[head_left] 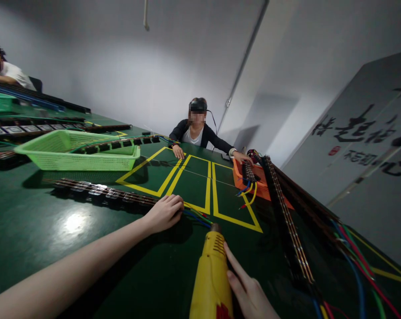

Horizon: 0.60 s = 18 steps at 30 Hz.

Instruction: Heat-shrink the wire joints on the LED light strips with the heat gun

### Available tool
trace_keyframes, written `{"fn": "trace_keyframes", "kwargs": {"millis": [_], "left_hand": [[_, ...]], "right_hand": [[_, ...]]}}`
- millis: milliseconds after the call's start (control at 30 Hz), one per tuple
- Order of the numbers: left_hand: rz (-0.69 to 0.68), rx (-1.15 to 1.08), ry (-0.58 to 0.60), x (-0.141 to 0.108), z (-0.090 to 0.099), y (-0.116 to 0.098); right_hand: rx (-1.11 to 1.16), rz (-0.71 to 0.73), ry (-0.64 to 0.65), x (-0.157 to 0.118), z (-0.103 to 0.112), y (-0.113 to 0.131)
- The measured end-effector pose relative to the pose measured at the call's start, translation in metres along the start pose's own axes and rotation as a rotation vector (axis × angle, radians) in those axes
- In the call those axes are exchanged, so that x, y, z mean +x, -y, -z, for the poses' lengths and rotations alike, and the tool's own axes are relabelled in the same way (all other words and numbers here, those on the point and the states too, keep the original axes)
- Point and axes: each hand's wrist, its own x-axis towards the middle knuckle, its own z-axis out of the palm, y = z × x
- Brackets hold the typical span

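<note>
My left hand (165, 212) is closed around the end of a long dark strip assembly (104, 193) with copper-coloured rods, which lies on the table to its left. Blue, green and yellow wires (198, 216) come out past my fingers toward the right. My right hand (249, 290) grips a yellow heat gun (212, 270) at the bottom of the view, its fingers along the right side. The metal nozzle (216, 227) points away from me, close to the wire ends; I cannot tell if they touch. The gun's handle is out of view.
A light green basket (84, 165) with another strip across it stands at the left. Across the green table (120, 270), a co-worker (197, 128) reaches toward an orange basket (262, 191). Long strips (287, 217) with coloured cables lie along the right. Another person (12, 73) sits at far left.
</note>
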Motion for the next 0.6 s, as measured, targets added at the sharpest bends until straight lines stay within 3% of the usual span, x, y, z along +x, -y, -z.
{"fn": "trace_keyframes", "kwargs": {"millis": [267,600], "left_hand": [[-0.004,-0.022,-0.039,0.0,-0.004,0.002],[0.006,-0.038,-0.038,0.001,-0.002,0.001]], "right_hand": [[0.032,-0.019,-0.041,0.001,-0.006,0.008],[-0.128,0.013,-0.028,0.024,-0.03,0.046]]}}
